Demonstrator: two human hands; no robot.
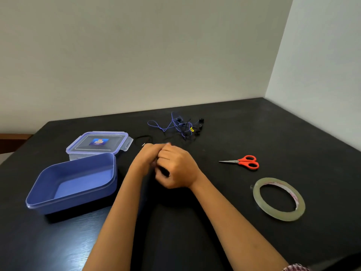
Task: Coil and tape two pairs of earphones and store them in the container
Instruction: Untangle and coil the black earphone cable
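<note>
My left hand [145, 158] and my right hand [176, 167] are pressed together at the table's middle, both closed on a black earphone cable [143, 138] that loops out behind them, plug end showing. Blue-corded earphones [172, 124] lie tangled with black earbuds farther back. An open blue container [58, 198] stands at the left. Its clear lid [97, 142] lies flat just behind it. What sits inside my fists is hidden.
Red-handled scissors [245, 162] lie to the right of my hands. A roll of clear tape [279, 199] lies flat at the near right. The black table [273, 124] meets pale walls at the back and right.
</note>
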